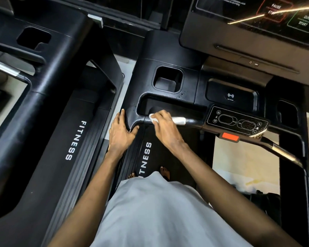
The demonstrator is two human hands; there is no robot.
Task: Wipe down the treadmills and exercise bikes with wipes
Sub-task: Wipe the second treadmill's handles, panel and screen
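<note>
I stand on a black treadmill [168,50] and look down at its console and front handlebar [191,121]. My right hand [163,126] presses a white wipe [153,118] onto the handlebar, fingers curled over it; most of the wipe is hidden under the fingers. A shiny metal sensor section [179,120] of the bar shows just right of that hand. My left hand [121,134] rests on the curved left corner of the console frame, thumb hooked under the edge.
A second black treadmill [48,97] stands close on the left. On the console are a cup holder [168,81], a wireless charging pad [230,95], a button panel [236,122] and an orange safety key [230,136]. The screen [257,18] hangs above right.
</note>
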